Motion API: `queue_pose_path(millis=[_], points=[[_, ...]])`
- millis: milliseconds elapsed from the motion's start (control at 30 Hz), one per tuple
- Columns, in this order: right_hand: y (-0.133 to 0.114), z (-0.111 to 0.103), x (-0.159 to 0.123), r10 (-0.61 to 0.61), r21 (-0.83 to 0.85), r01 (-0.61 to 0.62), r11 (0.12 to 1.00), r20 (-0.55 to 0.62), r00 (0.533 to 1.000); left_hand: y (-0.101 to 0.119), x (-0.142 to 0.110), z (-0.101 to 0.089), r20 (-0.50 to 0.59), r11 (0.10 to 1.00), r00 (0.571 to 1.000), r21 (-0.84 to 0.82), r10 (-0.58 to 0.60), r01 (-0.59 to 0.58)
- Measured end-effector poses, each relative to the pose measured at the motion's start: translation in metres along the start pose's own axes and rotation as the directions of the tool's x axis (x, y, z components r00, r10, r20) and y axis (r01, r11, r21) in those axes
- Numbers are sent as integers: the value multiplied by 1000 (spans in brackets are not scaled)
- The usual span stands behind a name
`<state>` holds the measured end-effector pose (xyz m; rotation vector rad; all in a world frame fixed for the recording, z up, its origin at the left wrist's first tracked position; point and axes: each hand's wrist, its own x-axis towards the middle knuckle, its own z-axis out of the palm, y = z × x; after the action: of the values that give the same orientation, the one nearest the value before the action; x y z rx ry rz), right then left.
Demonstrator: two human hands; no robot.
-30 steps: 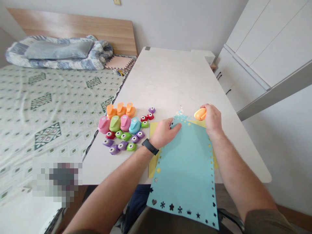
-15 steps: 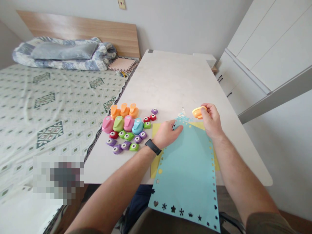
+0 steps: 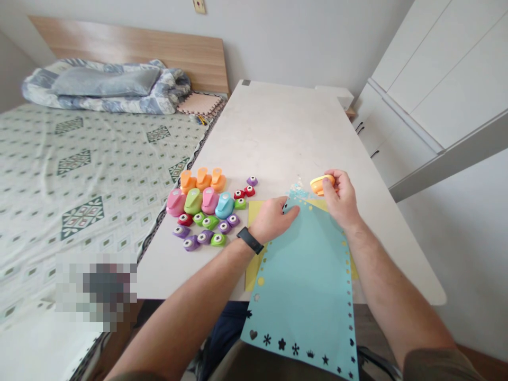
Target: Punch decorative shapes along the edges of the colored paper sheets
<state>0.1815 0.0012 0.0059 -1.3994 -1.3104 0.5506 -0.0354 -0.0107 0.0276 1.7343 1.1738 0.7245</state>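
Observation:
A light blue sheet of paper [image 3: 305, 275] with shaped holes along its edges hangs partly over the table's front edge. My left hand [image 3: 273, 218] grips its upper left corner, thumb on top and fingers curled at the edge. An orange paper punch [image 3: 322, 184] is in my right hand [image 3: 342, 200], held above the far right part of the sheet. Yellow paper [image 3: 256, 211] lies beneath the blue one. Small blue and white paper cut-outs [image 3: 298, 188] are scattered just beyond the far edge.
Several craft punches [image 3: 209, 200] in orange, pink, green, red and purple stand in rows at the left of the white table [image 3: 278, 127]. A bed [image 3: 130, 159] adjoins its left side. White cabinets [image 3: 416, 79] are on the right.
My right hand has moved slightly left with the orange punch, which now tilts a little differently. My left hand and the blue sheet have barely shifted.

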Motion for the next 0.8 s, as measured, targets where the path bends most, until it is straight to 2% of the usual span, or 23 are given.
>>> queue_pose_path(millis=[133,233,333,433,500,633,800], points=[[-1,3,0,42,82,-42,996,2,999,0,0,0,-2,1000,1000,-14,-3,3],[-3,3,2,158,250,-155,956,8,987,-2,0,0,-1,1000,1000,-12,-5,5],[-9,0,4,306,453,-343,823,156,939,-5,1,1,15,999,1000,26,19,-20],[-17,-5,6,375,568,-486,664,310,874,-6,1,2,21,998,999,50,31,-32],[-21,-9,6,395,602,-541,587,370,841,-4,1,2,18,999,1000,37,26,-27],[-25,-15,6,404,626,-608,489,455,794,0,1,1,7,1000,1000,7,1,-1],[-30,-20,6,368,633,-634,444,517,773,0,1,1,4,1000,1000,18,8,-8]])
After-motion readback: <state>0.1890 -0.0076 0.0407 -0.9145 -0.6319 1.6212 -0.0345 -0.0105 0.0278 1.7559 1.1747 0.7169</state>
